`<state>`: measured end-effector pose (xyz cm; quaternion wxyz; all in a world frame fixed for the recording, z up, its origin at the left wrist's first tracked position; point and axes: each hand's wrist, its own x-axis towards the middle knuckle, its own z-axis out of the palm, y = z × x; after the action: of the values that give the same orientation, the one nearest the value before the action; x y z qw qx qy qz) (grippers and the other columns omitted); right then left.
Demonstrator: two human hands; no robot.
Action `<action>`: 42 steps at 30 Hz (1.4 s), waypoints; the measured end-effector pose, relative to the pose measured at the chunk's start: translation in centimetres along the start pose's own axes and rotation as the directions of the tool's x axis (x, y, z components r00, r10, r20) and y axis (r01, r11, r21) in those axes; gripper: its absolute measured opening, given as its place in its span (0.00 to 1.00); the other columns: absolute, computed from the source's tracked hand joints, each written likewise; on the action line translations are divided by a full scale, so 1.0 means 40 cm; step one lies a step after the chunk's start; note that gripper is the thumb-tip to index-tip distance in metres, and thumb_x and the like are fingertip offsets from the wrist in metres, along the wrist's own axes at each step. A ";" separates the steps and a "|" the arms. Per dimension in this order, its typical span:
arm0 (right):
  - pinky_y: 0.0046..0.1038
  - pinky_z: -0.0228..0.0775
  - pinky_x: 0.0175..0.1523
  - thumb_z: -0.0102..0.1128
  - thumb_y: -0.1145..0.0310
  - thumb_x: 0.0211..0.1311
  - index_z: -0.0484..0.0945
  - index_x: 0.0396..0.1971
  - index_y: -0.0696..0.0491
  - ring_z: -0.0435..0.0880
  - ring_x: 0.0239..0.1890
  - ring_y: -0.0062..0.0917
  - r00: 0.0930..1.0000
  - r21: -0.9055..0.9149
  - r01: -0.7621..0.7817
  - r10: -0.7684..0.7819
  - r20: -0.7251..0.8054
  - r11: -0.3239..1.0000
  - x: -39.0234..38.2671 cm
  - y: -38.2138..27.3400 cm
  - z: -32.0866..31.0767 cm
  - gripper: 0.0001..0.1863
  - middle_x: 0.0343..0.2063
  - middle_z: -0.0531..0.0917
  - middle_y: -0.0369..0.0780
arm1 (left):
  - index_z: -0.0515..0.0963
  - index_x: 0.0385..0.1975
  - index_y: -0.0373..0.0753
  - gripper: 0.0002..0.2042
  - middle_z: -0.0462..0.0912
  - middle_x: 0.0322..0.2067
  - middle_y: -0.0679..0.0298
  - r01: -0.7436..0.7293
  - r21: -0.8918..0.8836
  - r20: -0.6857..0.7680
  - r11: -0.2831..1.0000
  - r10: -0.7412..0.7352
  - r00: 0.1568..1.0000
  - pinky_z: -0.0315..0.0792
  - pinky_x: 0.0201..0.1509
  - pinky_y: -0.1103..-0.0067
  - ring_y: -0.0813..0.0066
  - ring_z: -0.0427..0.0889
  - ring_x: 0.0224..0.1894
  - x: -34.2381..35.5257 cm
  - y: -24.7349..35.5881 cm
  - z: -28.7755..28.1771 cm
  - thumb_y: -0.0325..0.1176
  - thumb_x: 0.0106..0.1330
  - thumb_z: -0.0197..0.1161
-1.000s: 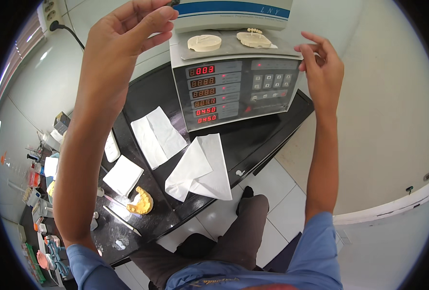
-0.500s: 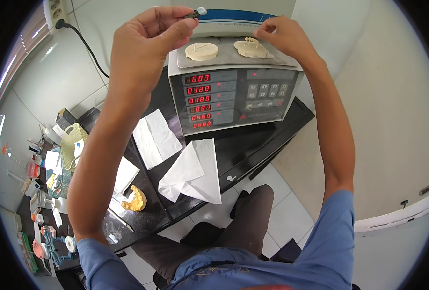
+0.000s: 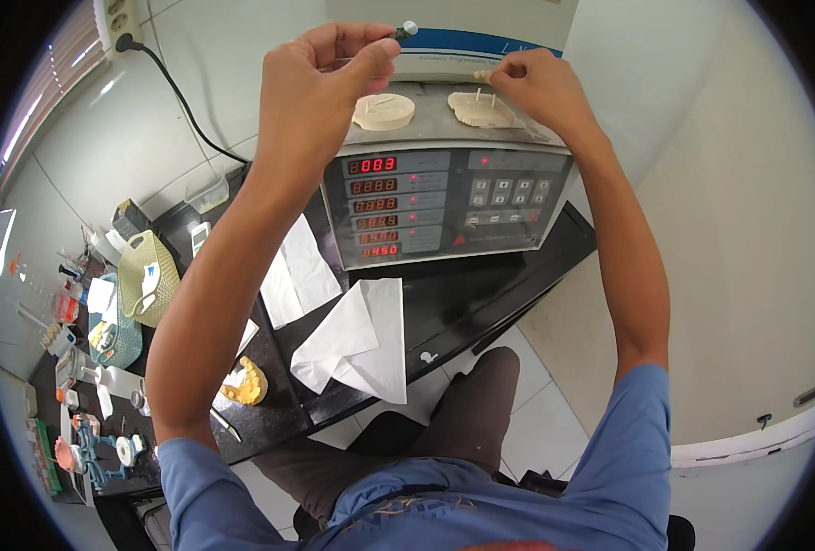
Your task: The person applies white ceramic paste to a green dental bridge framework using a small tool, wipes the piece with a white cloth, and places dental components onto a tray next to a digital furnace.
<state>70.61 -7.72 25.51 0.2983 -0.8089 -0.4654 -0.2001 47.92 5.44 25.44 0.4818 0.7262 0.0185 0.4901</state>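
My left hand (image 3: 320, 87) is raised above the front of a dental furnace (image 3: 444, 202), pinching a small dark piece with a round pale end (image 3: 409, 28); its exact kind is unclear. Fingers of my right hand (image 3: 540, 87) close on a small beige dental bridge (image 3: 483, 75), mostly covered by the fingertips. Just under it, on the furnace's metal ledge (image 3: 435, 131), lies an irregular beige firing tray (image 3: 481, 110) with upright pegs. A rounder beige firing tray (image 3: 384, 112) with thin pegs on it lies to the left, partly behind my left hand.
White tissues (image 3: 361, 344) lie on the black table (image 3: 444, 285). At the left are a yellow dental model (image 3: 245, 383), a pale green basket (image 3: 148, 275), a teal basket (image 3: 118, 344) and blue articulators (image 3: 100, 459). A black power cord (image 3: 182, 106) runs down the wall.
The bridge has come off the pegs of the right-hand tray and is now between my right fingers. My left hand has shifted right and slightly down, keeping the dark piece.
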 end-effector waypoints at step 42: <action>0.37 0.70 0.58 0.66 0.52 0.55 0.74 0.56 0.50 0.81 0.52 0.36 0.950 0.110 0.240 -0.256 0.177 0.965 -0.057 0.010 -0.066 0.30 0.50 0.83 0.42 | 0.79 0.51 0.34 0.19 0.83 0.44 0.60 0.128 0.205 0.029 0.970 -0.137 0.990 0.75 0.59 0.75 0.75 0.81 0.48 -0.006 -0.003 -0.174 0.42 0.67 0.65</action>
<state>69.72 -11.06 25.99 0.2603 -0.7455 -0.5979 -0.1376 42.77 10.14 25.55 0.4372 0.7790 0.1065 0.4366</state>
